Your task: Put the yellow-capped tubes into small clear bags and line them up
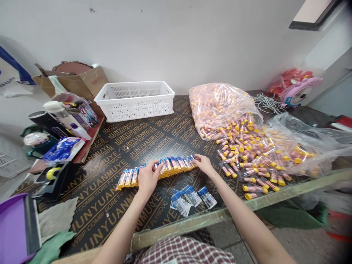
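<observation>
A long row of small clear tubes with yellow caps and blue printed labels (174, 167) lies side by side on the dark board. My left hand (149, 178) reaches over the row left of its middle, fingers curled around some tubes and covering them. At the right end, my right hand (204, 164) has its fingertips and thumb closed on the last tubes. Between my forearms and nearer the front edge lie several flat printed blue-and-clear sleeves (181, 200), with one sleeve (207, 197) slightly apart.
Right of my right hand spreads a heap of yellow-capped tubes (247, 150), spilling from a large plastic bag (217, 102). A white crate (137, 108) stands against the wall. On the left are a tape dispenser (55, 178), bottles and a cardboard box (90, 82). A pink fan (299, 93) stands far right.
</observation>
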The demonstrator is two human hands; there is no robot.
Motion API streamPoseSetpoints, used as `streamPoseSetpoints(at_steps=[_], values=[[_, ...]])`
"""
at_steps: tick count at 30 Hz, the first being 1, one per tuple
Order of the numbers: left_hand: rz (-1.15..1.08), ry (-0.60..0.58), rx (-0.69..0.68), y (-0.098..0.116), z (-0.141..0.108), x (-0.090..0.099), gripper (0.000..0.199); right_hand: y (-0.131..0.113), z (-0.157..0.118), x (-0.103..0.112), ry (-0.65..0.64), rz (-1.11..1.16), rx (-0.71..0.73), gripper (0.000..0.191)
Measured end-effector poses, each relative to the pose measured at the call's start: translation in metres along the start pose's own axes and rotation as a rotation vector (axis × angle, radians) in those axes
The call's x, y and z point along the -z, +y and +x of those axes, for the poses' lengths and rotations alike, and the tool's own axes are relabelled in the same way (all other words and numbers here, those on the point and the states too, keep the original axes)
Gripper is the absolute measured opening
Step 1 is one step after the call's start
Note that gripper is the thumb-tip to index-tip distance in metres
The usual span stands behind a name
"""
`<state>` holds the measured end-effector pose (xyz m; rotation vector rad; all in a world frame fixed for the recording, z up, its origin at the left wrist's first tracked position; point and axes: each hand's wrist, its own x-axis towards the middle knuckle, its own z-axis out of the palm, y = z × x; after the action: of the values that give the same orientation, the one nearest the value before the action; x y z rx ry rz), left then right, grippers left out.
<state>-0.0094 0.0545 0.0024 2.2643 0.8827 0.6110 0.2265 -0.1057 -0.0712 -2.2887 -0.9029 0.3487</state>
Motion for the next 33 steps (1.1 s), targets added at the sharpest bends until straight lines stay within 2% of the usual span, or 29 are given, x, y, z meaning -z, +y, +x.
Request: streamPoseSetpoints(at_steps=[6,8,11,13,15,20,25,29,33], values=[[-0.128,0.007,0.008,0.004,-0.020,-0.008,0.033,0.000,-0.002,0.000,-0.031,0.006,0.029,0.028],[-0.152,-0.071,-0.011,0.004,-0.032,-0.016,0.031,-0.001,-0.004,-0.001,-0.009,-0.010,0.033,0.028],[-0.073,-0.268,-0.032,-0.002,-0.053,-0.031,0.024,0.000,-0.009,0.002,0.065,-0.060,0.027,0.026],[0.028,-0.378,-0.018,-0.007,-0.066,-0.040,0.017,0.005,-0.013,0.009,0.134,-0.112,0.018,0.030],[0.107,-0.422,0.009,-0.011,-0.075,-0.048,0.016,0.015,-0.020,0.021,0.202,-0.177,0.004,0.036],[0.126,-0.419,0.048,-0.015,-0.082,-0.058,0.011,0.048,-0.050,0.053,0.342,-0.377,-0.100,0.036],[0.083,-0.433,0.069,-0.013,-0.080,-0.058,0.006,0.070,-0.084,0.057,0.353,-0.489,-0.142,0.030],[0.103,-0.437,0.035,-0.012,-0.080,-0.056,0.009,0.072,-0.096,0.050,0.334,-0.476,-0.097,0.034],[0.085,-0.425,0.009,-0.013,-0.082,-0.055,0.007,0.053,-0.097,0.041,0.343,-0.389,-0.034,0.040]])
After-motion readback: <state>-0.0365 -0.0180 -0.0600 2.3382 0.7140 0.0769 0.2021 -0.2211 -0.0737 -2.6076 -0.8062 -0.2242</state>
